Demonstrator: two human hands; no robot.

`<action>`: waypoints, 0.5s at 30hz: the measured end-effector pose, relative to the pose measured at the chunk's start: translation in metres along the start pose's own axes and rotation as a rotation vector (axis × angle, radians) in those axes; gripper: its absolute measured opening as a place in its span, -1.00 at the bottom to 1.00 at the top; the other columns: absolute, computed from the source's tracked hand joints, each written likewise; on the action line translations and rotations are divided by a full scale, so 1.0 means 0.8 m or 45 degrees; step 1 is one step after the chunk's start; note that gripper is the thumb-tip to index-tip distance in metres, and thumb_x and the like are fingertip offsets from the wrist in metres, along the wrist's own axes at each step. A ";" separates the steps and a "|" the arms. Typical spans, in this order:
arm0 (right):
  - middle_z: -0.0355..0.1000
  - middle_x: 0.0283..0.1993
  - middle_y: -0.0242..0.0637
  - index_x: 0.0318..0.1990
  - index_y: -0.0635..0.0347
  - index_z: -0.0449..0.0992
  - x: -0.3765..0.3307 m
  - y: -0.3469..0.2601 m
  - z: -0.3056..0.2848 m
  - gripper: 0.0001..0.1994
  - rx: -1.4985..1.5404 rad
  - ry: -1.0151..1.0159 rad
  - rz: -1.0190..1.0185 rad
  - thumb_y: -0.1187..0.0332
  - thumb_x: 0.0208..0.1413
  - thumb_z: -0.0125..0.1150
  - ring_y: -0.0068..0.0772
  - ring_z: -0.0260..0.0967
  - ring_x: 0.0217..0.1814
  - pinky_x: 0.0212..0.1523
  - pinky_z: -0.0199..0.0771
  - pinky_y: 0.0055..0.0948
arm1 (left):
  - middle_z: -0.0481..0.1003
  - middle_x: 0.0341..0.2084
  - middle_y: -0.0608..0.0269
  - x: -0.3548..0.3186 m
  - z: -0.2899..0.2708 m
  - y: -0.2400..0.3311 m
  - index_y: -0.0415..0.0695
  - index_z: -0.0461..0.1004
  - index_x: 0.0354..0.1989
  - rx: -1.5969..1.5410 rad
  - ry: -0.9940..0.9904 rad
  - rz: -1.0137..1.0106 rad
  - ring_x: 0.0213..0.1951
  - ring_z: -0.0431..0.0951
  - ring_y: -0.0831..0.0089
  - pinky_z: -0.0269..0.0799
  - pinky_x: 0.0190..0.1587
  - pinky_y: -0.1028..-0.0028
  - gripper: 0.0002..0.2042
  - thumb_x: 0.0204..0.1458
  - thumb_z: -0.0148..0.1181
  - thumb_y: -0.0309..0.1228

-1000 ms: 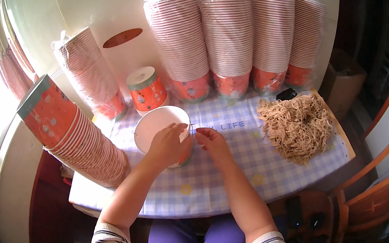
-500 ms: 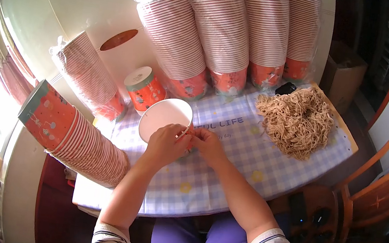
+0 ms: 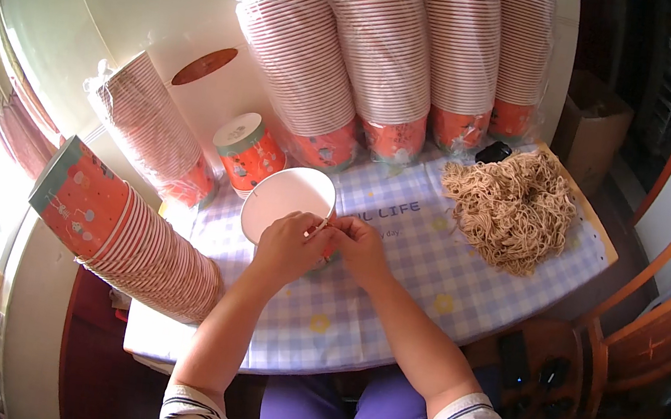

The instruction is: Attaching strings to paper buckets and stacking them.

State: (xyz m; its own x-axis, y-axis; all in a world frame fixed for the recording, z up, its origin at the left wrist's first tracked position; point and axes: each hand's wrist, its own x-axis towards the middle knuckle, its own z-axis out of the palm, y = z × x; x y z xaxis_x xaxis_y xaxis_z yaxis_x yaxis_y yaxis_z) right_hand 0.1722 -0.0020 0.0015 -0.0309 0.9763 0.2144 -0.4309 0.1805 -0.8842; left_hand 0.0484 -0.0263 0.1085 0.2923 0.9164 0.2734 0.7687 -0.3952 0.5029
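Observation:
A paper bucket [image 3: 287, 196], white inside with an orange outer wall, stands tilted on the table with its mouth toward me. My left hand [image 3: 288, 247] is closed on the near right part of its rim. Against the outer wall, the fingertips of my right hand [image 3: 361, 250] are pinched together, almost meeting the left fingers. A thin pale piece shows at the left fingertips. What the right fingers hold is hidden. To the right lies a loose heap of tan cord [image 3: 510, 207].
A leaning stack of nested orange buckets [image 3: 138, 226] stands at the left, a plastic-wrapped stack [image 3: 151, 126] behind it. One upside-down bucket [image 3: 248, 151] stands behind my bucket. Tall wrapped stacks [image 3: 381, 54] line the back. A black object [image 3: 493, 152] lies by the cord; a wooden chair [image 3: 647, 323] stands right.
The bucket has shifted and tipped very slightly, and my fingers have moved a little at its rim. Everything else stays in place.

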 end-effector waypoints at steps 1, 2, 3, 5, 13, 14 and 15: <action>0.47 -0.35 -0.39 -0.29 0.30 0.48 0.001 0.003 0.000 -0.87 0.068 -0.013 -0.004 0.42 0.05 0.18 -0.65 0.36 -0.34 -0.29 0.39 -0.62 | 0.51 -0.41 0.02 0.001 0.002 -0.001 -0.20 0.54 -0.38 0.040 0.019 0.022 -0.33 0.52 0.08 0.41 -0.24 0.24 -0.77 -0.04 0.10 -0.28; 0.47 -0.36 -0.40 -0.30 0.30 0.49 0.001 0.006 -0.001 -0.88 0.137 -0.027 -0.008 0.43 0.06 0.17 -0.66 0.36 -0.35 -0.30 0.39 -0.63 | 0.51 -0.41 0.02 0.001 0.003 -0.002 -0.20 0.54 -0.38 0.040 0.020 0.021 -0.33 0.52 0.08 0.41 -0.24 0.24 -0.77 -0.04 0.10 -0.28; 0.47 -0.36 -0.40 -0.30 0.30 0.49 0.002 0.010 -0.003 -0.88 0.136 -0.027 -0.007 0.43 0.06 0.17 -0.66 0.36 -0.35 -0.30 0.39 -0.63 | 0.51 -0.44 0.04 0.002 0.004 -0.002 -0.19 0.53 -0.41 0.086 0.071 0.067 -0.35 0.52 0.08 0.41 -0.26 0.24 -0.77 -0.05 0.10 -0.27; 0.48 -0.37 -0.39 -0.31 0.30 0.50 0.004 0.016 -0.007 -0.88 0.045 -0.085 0.015 0.42 0.06 0.18 -0.66 0.37 -0.36 -0.31 0.39 -0.62 | 0.51 -0.47 0.06 0.004 0.007 -0.001 -0.19 0.53 -0.45 0.131 0.121 0.113 -0.38 0.51 0.09 0.41 -0.27 0.23 -0.77 -0.05 0.11 -0.26; 0.50 -0.39 -0.36 -0.32 0.31 0.51 0.004 0.009 -0.009 -0.87 -0.151 -0.044 0.007 0.41 0.03 0.20 -0.66 0.37 -0.38 -0.34 0.37 -0.58 | 0.49 -0.58 0.14 0.011 0.025 -0.006 -0.15 0.50 -0.61 0.386 0.327 0.167 -0.49 0.51 0.19 0.32 -0.39 0.26 -0.76 -0.10 0.16 -0.23; 0.50 -0.40 -0.37 -0.32 0.30 0.52 0.003 0.008 -0.008 -0.86 -0.174 -0.033 -0.005 0.40 0.02 0.21 -0.67 0.37 -0.39 -0.35 0.37 -0.58 | 0.49 -0.58 0.14 0.011 0.026 -0.008 -0.15 0.50 -0.61 0.384 0.333 0.168 -0.49 0.51 0.19 0.32 -0.39 0.26 -0.76 -0.10 0.16 -0.23; 0.50 -0.40 -0.37 -0.32 0.30 0.52 0.003 0.008 -0.009 -0.86 -0.178 -0.034 -0.008 0.40 0.02 0.21 -0.67 0.37 -0.39 -0.35 0.37 -0.58 | 0.49 -0.58 0.13 0.011 0.027 -0.009 -0.16 0.50 -0.61 0.389 0.345 0.170 -0.49 0.51 0.19 0.33 -0.38 0.26 -0.77 -0.11 0.17 -0.24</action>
State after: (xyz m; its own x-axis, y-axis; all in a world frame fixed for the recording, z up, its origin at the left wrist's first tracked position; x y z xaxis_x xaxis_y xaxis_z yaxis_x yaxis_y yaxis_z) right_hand 0.1759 0.0021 -0.0062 -0.0534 0.9718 0.2295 -0.3017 0.2034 -0.9315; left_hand 0.0574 -0.0140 0.0894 0.2719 0.7927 0.5457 0.8792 -0.4351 0.1940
